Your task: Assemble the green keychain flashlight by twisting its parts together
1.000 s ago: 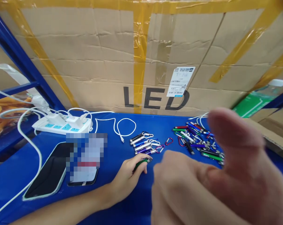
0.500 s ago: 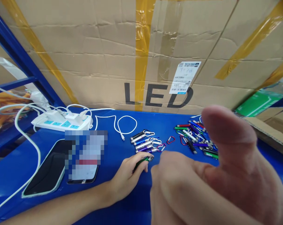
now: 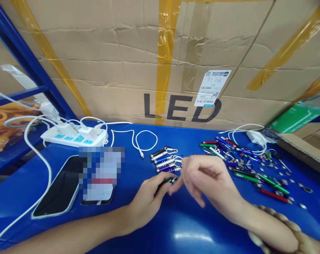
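Observation:
My left hand (image 3: 146,197) rests on the blue table (image 3: 162,225) with its fingers closed round a small green keychain flashlight (image 3: 167,181). My right hand (image 3: 204,180) hovers just right of it, fingers loosely curled and apart, fingertips close to the flashlight's tip; nothing shows in it. A beaded bracelet (image 3: 278,225) is on my right wrist. Behind the hands lies a neat row of several small flashlights with carabiner clips (image 3: 166,160). A loose pile of more coloured flashlights and clips (image 3: 244,162) spreads to the right.
A large taped cardboard box marked LED (image 3: 160,67) stands behind the table. A white power strip (image 3: 75,137) with plugs and cables sits at back left. A dark phone (image 3: 59,190) and a blurred-out item (image 3: 100,174) lie on the left. A white charger and cable (image 3: 252,135) lie at right.
My right hand, earlier raised close to the camera and filling the lower right, has dropped to the table beside my left hand. My left hand has kept hold of the green flashlight.

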Demonstrator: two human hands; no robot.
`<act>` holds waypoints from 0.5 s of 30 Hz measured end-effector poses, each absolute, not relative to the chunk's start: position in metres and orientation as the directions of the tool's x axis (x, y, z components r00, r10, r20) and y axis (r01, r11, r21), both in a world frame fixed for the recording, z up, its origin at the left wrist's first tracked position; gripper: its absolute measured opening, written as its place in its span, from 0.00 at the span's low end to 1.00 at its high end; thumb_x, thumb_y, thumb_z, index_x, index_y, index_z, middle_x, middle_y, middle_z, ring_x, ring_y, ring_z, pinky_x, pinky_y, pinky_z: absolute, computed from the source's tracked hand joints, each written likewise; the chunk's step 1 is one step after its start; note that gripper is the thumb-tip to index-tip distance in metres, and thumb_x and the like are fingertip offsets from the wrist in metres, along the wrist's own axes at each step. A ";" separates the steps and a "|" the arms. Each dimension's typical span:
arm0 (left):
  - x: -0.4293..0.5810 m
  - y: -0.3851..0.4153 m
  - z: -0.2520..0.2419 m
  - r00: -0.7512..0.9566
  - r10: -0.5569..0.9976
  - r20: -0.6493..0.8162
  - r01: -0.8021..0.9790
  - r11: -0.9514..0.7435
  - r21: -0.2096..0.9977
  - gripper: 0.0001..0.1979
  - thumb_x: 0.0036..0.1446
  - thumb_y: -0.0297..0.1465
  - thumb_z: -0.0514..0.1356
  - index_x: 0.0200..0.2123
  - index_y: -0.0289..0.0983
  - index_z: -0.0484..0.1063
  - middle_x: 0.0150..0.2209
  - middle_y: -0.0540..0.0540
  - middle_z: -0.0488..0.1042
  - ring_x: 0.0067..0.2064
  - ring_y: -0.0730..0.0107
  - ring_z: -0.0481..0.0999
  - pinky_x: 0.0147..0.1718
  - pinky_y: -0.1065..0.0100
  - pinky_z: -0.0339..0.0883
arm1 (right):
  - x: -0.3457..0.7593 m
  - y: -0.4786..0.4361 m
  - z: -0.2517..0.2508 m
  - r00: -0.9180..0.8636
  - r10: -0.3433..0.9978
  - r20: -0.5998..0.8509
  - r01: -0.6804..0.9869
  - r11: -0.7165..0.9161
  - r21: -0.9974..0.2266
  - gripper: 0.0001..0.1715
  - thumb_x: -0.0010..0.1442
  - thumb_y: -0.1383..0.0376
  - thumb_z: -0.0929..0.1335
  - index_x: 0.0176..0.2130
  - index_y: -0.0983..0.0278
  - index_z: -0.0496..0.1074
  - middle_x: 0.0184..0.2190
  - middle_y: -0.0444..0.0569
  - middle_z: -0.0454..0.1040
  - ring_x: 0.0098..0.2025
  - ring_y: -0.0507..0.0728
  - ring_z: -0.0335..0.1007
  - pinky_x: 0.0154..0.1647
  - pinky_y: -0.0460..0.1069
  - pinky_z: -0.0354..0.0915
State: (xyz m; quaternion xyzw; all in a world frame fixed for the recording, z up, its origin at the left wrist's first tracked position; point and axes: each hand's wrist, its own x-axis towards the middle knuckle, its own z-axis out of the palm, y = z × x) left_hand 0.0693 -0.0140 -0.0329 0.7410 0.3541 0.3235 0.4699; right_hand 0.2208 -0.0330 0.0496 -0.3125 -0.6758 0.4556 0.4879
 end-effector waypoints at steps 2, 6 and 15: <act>0.069 -0.013 -0.033 0.545 0.835 0.081 0.242 -0.249 0.938 0.13 0.62 0.34 0.47 0.34 0.37 0.69 0.28 0.53 0.70 0.30 0.80 0.67 0.33 0.79 0.59 | 0.232 -0.025 0.027 -0.253 0.808 0.533 0.255 0.587 -0.769 0.12 0.55 0.67 0.66 0.21 0.67 0.66 0.17 0.44 0.65 0.20 0.46 0.60 0.21 0.42 0.60; 0.069 -0.012 -0.035 0.542 0.840 0.038 0.239 -0.197 0.951 0.11 0.62 0.33 0.48 0.41 0.40 0.68 0.28 0.54 0.68 0.31 0.80 0.67 0.35 0.78 0.58 | 0.247 -0.022 0.001 -0.321 0.757 0.569 0.403 0.653 -0.642 0.08 0.51 0.71 0.70 0.36 0.67 0.73 0.27 0.47 0.70 0.23 0.46 0.65 0.27 0.44 0.66; 0.067 -0.012 -0.033 0.549 0.836 0.012 0.258 -0.183 0.949 0.11 0.61 0.32 0.48 0.41 0.39 0.69 0.27 0.53 0.69 0.31 0.79 0.68 0.35 0.78 0.58 | 0.255 -0.025 -0.014 -0.384 0.792 0.475 0.391 0.605 -0.693 0.07 0.54 0.70 0.68 0.36 0.64 0.75 0.31 0.49 0.70 0.25 0.47 0.68 0.23 0.40 0.67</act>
